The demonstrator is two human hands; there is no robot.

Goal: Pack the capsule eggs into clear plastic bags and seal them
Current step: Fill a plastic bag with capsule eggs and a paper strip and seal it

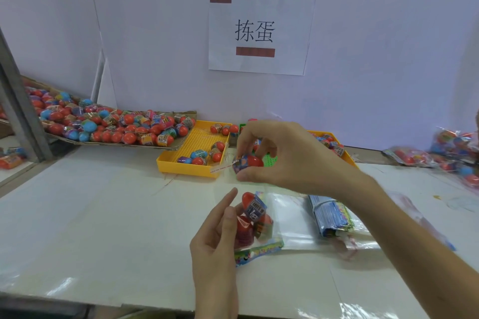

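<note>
your right hand (280, 153) is raised above the white tabletop (103, 215), its thumb and fingers pinching a capsule egg (248, 162) with a red cap and a printed blue wrapper. a thin strip of clear plastic with a red-printed edge sticks out to the left of that egg.

below it, your left hand (217, 230) holds a clear plastic bag (255, 225) near the front of the tabletop; the thumb presses against the bag's side while the index finger points up and away, nearly straight. inside the bag sit several red capsule eggs, one with a blue printed band on top. a colourful printed card runs along the bag's lower edge.

just to the right of the bag lies a flat stack of empty clear bags (293, 220), and beside that a bundle of printed cards (331, 217).

behind your hands sits a yellow perforated tray (194, 147) holding a few loose eggs. a second yellow tray (334, 142) shows partly behind your right hand. to the far left, a cardboard tray (108, 124) is heaped with red and blue eggs. filled bags (445, 155) lie piled at the right edge. a paper sign (259, 33) hangs on the wall.
</note>
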